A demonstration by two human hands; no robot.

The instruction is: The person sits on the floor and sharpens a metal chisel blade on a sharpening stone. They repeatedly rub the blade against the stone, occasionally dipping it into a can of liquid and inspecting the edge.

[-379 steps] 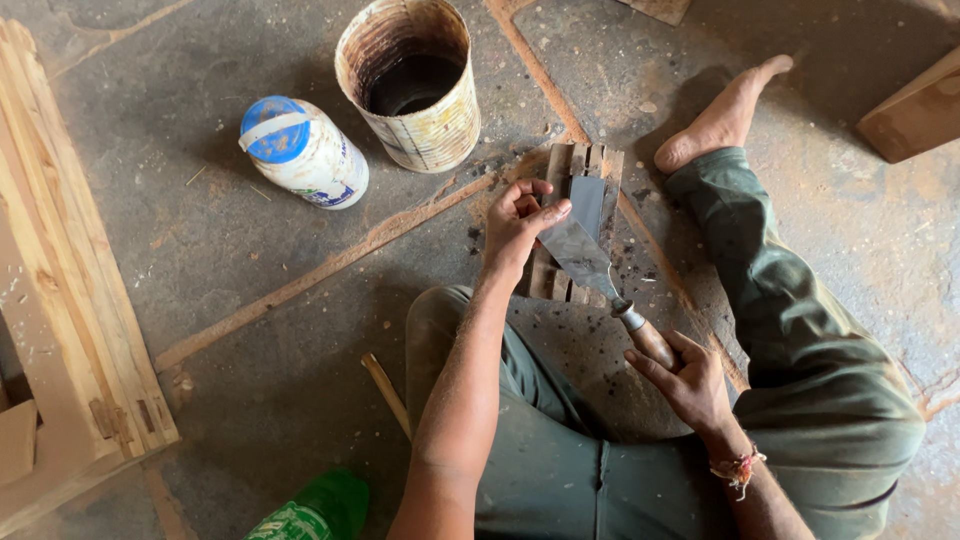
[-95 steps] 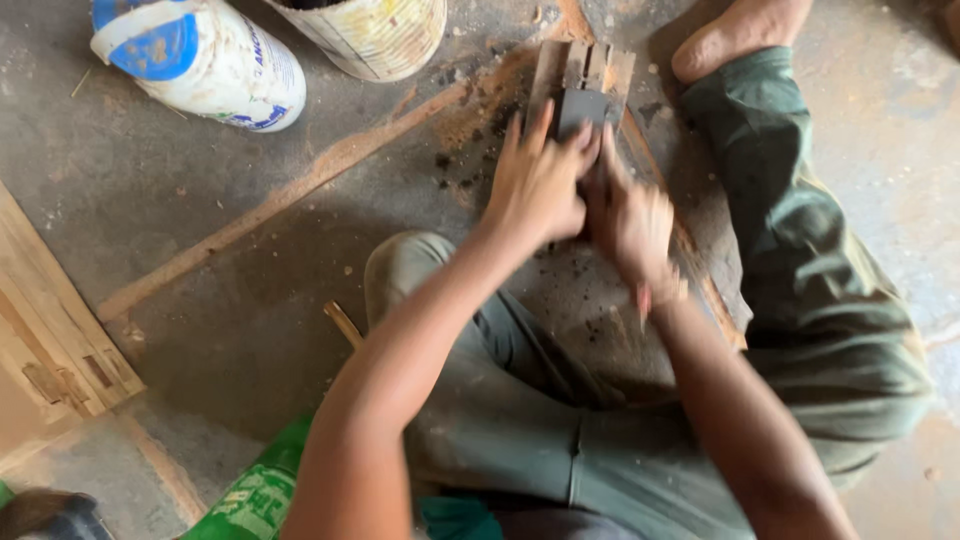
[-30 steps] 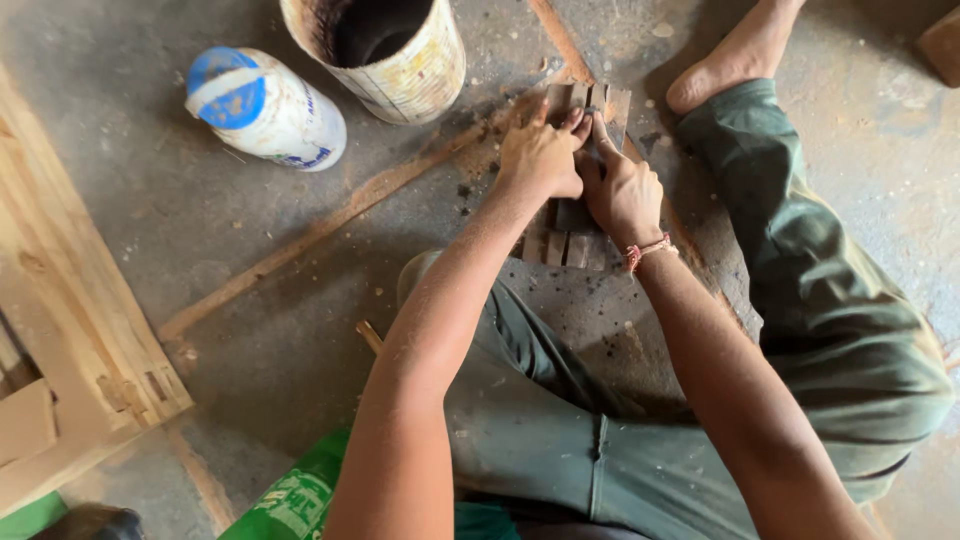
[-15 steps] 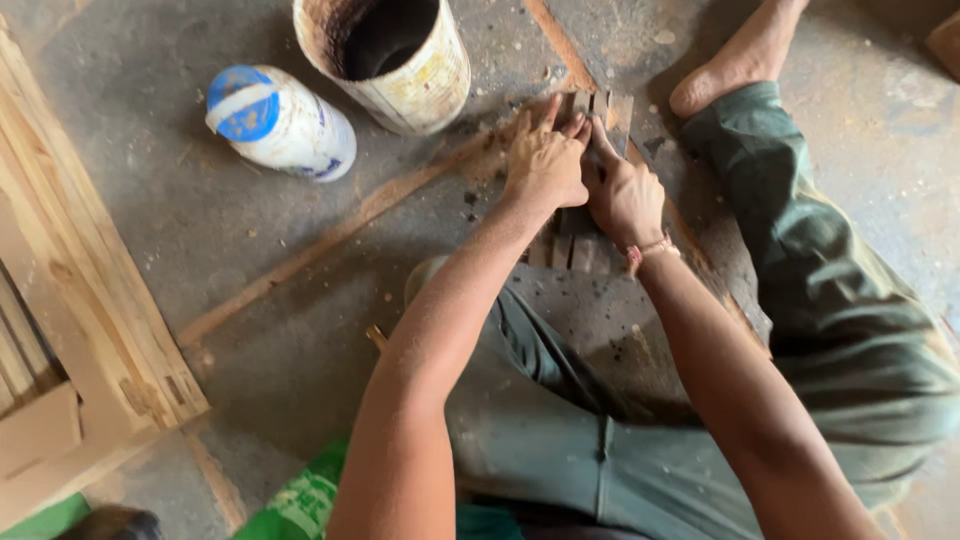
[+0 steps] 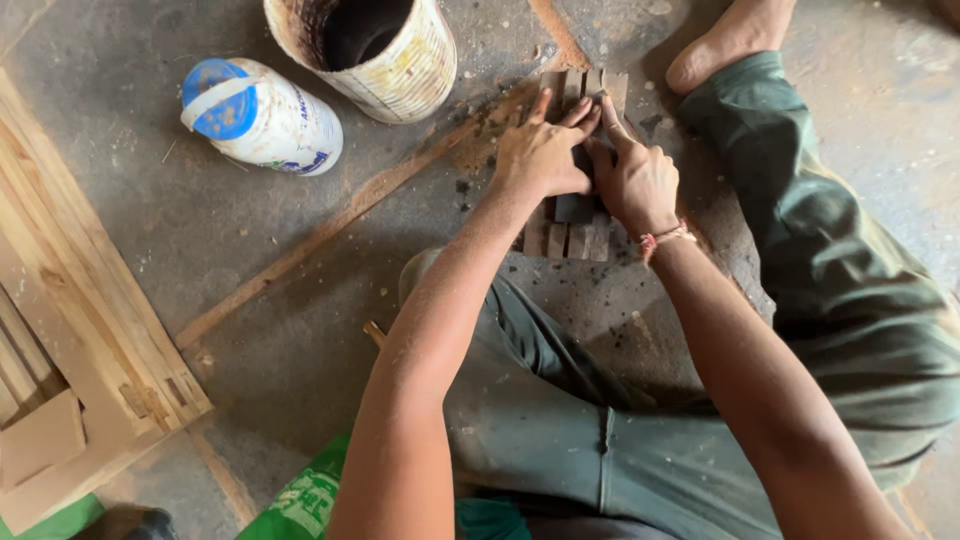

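Note:
I sit on a concrete floor with a short row of narrow wooden slats [image 5: 568,240] lying between my legs. A dark metal scraper [image 5: 575,203] lies flat on the slats. My left hand [image 5: 540,155] presses down on it from the left, fingers stretched toward the far ends of the slats. My right hand [image 5: 632,178], with a red thread at the wrist, closes on the scraper from the right, touching the left hand. Most of the tool is hidden under both hands.
A rusty open tin can [image 5: 385,45] stands at the top, a white plastic jar with a blue lid [image 5: 262,115] lies on its side beside it. A long thin wooden strip [image 5: 340,215] runs diagonally. A wooden frame [image 5: 80,330] is at left, a green bag [image 5: 300,495] below, my bare foot [image 5: 730,40] at top right.
Earlier the scraper was held up with my hands apart; now both hands sit together, pressing it on the slats. Over the last second they have barely moved; only the view shifted.

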